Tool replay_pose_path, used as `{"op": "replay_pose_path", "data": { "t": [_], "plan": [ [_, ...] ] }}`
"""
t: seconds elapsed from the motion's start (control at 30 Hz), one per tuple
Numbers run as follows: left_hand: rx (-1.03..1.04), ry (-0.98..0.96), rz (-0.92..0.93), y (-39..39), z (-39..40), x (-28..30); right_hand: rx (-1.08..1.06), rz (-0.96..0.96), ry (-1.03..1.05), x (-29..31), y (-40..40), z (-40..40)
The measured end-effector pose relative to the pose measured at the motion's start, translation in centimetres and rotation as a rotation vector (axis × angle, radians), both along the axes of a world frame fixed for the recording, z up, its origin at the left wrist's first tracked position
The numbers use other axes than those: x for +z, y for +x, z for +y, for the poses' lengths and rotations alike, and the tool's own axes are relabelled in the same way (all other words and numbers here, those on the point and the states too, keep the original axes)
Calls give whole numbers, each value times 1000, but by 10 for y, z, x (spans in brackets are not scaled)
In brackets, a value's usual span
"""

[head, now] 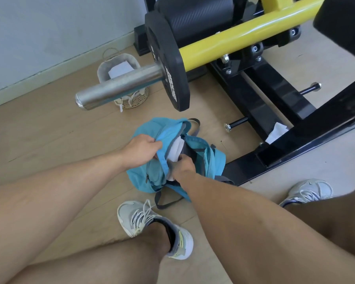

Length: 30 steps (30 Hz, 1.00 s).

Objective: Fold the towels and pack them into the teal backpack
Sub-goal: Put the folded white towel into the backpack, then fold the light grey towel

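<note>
**Towel going into the teal backpack on the gym floor**

A yellow-and-black weight machine (244,35) fills the upper right, its steel bar (119,87) reaching left past a black weight plate (168,64). The wooden floor (39,136) runs beneath everything.

The teal backpack (156,175) lies on the floor just beside the machine's black base rail, between the person's two pale trainers, its main opening gaping upward. A white towel (177,149) sits inside that opening, partly hidden by the fabric flap.

The left hand (140,149) grips the near edge of the backpack's opening, fingers curled round the teal fabric and lifting it. The right hand (182,166) is at the mouth of the backpack, its fingers curled down against the towel; whether they pinch it or merely press it cannot be told.

A woven basket (131,97) stands near the wall behind the bar, with a white folded cloth (121,69) inside. Another white cloth (277,132) rests on the machine's frame at the right.
</note>
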<state>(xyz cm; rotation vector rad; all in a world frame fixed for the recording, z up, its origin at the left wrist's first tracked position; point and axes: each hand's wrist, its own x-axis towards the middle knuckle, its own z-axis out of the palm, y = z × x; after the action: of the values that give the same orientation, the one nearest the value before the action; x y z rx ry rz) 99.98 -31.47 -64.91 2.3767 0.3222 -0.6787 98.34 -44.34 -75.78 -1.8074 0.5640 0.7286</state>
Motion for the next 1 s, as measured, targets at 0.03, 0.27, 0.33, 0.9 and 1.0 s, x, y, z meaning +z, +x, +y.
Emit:
{"op": "replay_pose_path", "data": {
  "t": [0.03,0.27,0.33,0.9,1.0],
  "plan": [
    [-16,4,49,0,1,0,-7,-22,-2,0,-2,-2],
    [-149,42,150,8,-12,12,-190,-282,-199,47,3,-56],
    [-215,56,156,8,-22,21,-194,-348,-238,72,13,-81],
    [23,-265,-732,22,-153,189,77,-1133,-427,286,45,-183],
    [101,-367,-823,25,-170,218,6,-1269,-422,323,52,-197]
  ]
}}
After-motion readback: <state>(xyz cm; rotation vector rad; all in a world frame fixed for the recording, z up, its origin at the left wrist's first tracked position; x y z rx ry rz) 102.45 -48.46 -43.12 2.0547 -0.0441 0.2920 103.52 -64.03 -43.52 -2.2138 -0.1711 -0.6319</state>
